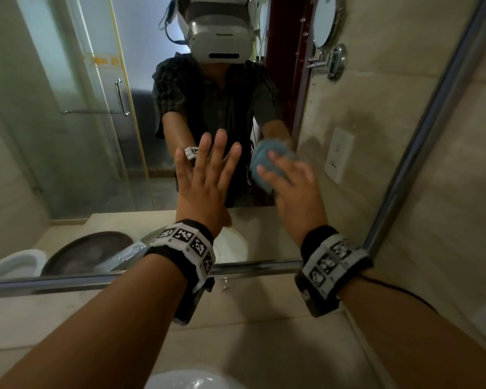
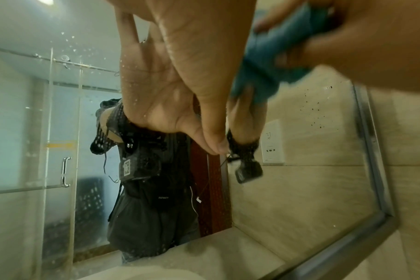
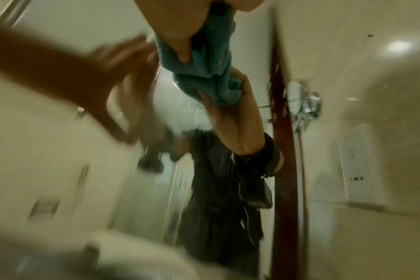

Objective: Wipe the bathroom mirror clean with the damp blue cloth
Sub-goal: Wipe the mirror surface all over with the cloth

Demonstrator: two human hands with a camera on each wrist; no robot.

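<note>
The head view looks forward and down along both forearms at the steel-framed wall mirror [image 1: 68, 136]. The left wrist view sits close behind the left hand [image 2: 180, 66], facing the glass. The right wrist view, blurred, looks past the crumpled blue terry cloth [image 3: 204, 62]. All three share that cloth and the mirror.

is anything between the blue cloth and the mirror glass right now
Nothing visible. The right hand presses the blue cloth straight against the mirror. The left hand lies flat on the glass beside it, apart from the cloth.
</note>
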